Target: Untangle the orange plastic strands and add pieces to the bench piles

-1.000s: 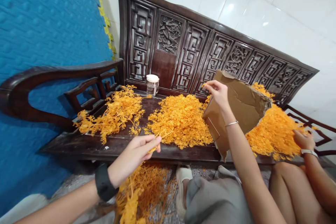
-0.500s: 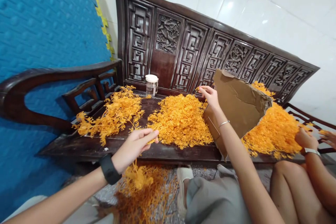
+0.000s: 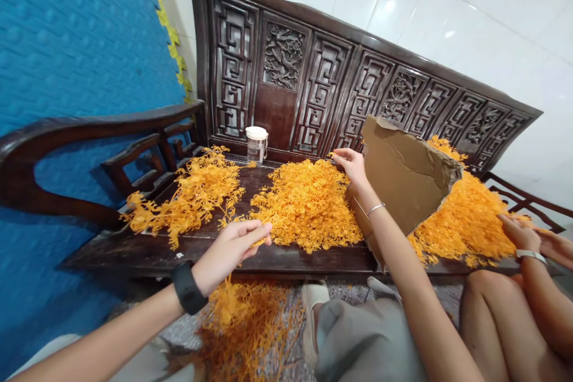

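My left hand, with a black watch on its wrist, is closed on an orange plastic sprig at the front edge of the bench; part of the sprig hangs below the fingers. My right hand pinches a small orange piece above the back of the middle heap. That heap of curly orange plastic pieces lies on the dark wooden bench. To its left is a looser pile of orange sprigs. The pinched piece is mostly covered by my fingertips.
A bent cardboard sheet stands between the middle heap and another orange heap, where a co-worker's hands work. A lidded clear cup stands near the carved backrest. More orange strands lie on the floor.
My right hand has shifted slightly left and down, still pinching. My left hand stays nearly in place. The co-worker's hands have come closer together.
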